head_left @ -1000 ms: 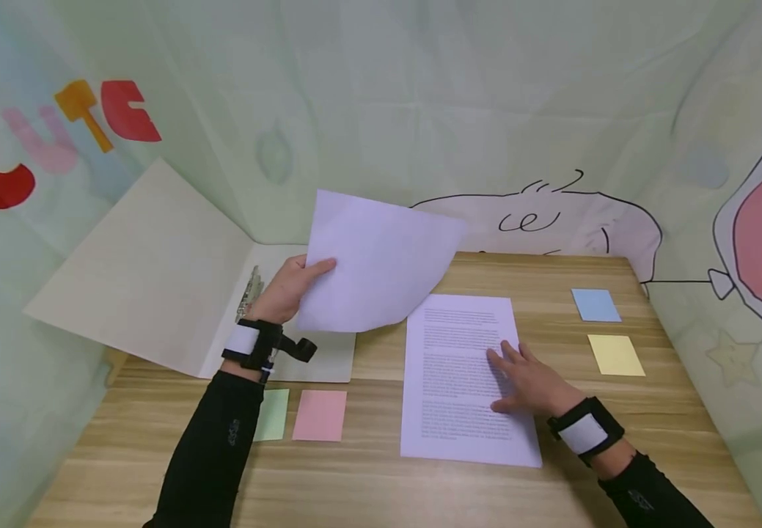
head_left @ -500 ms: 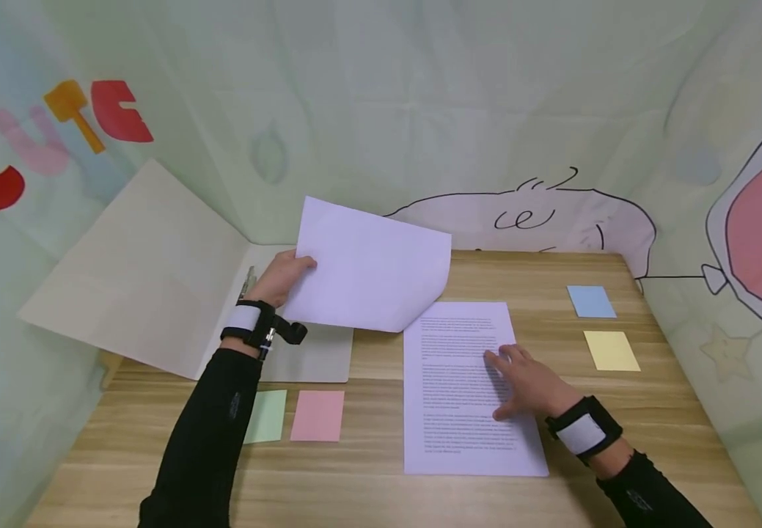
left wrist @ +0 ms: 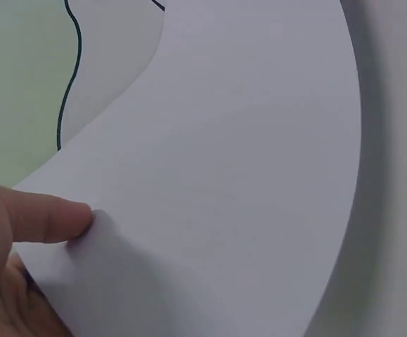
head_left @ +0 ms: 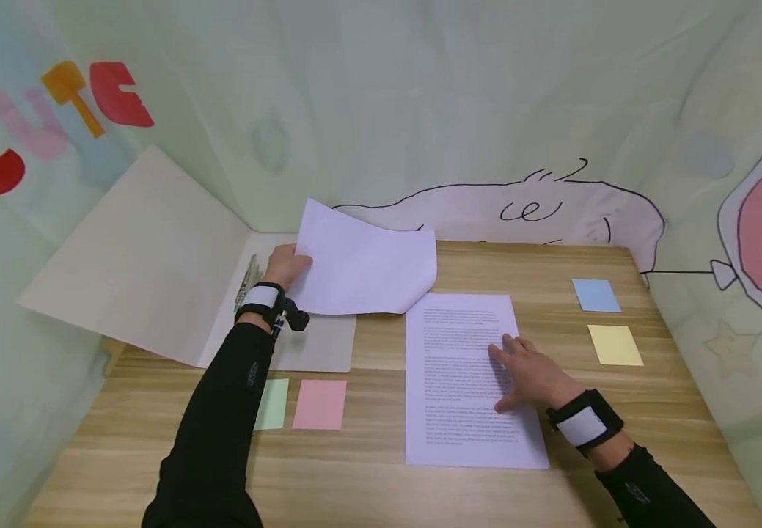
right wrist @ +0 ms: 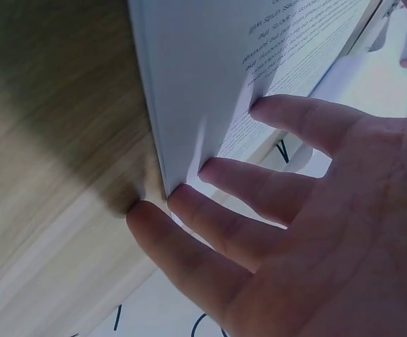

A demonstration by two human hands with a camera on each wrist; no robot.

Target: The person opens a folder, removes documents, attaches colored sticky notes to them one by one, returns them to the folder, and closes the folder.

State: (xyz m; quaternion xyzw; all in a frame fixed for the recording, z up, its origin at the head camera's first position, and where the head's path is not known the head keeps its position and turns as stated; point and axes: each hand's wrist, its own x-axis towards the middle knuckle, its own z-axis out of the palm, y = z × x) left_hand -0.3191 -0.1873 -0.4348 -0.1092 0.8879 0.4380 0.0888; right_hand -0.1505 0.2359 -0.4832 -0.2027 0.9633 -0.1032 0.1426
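Note:
My left hand (head_left: 284,265) pinches a white sheet of paper (head_left: 367,268) by its left edge, thumb (left wrist: 45,217) on the blank upper face. The sheet bows in the air over the right part of an open white file folder (head_left: 317,348), whose metal clip (head_left: 247,280) shows just left of the hand. My right hand (head_left: 535,375) rests with spread fingers on the right side of a printed page (head_left: 453,433) lying on the table. In the right wrist view, fingertips (right wrist: 214,168) touch the page, and one reaches the wood beyond its edge.
Green (head_left: 273,405) and pink (head_left: 319,405) sticky notes lie in front of the folder. Blue (head_left: 595,295) and yellow (head_left: 615,345) ones lie at the right of the wooden table (head_left: 381,491). The folder's raised cover (head_left: 136,257) leans toward the printed curtain (head_left: 381,110).
My left hand has carried the sheet a little left and lower, closer over the folder, and the sheet bends more. The right hand has stayed on the printed page.

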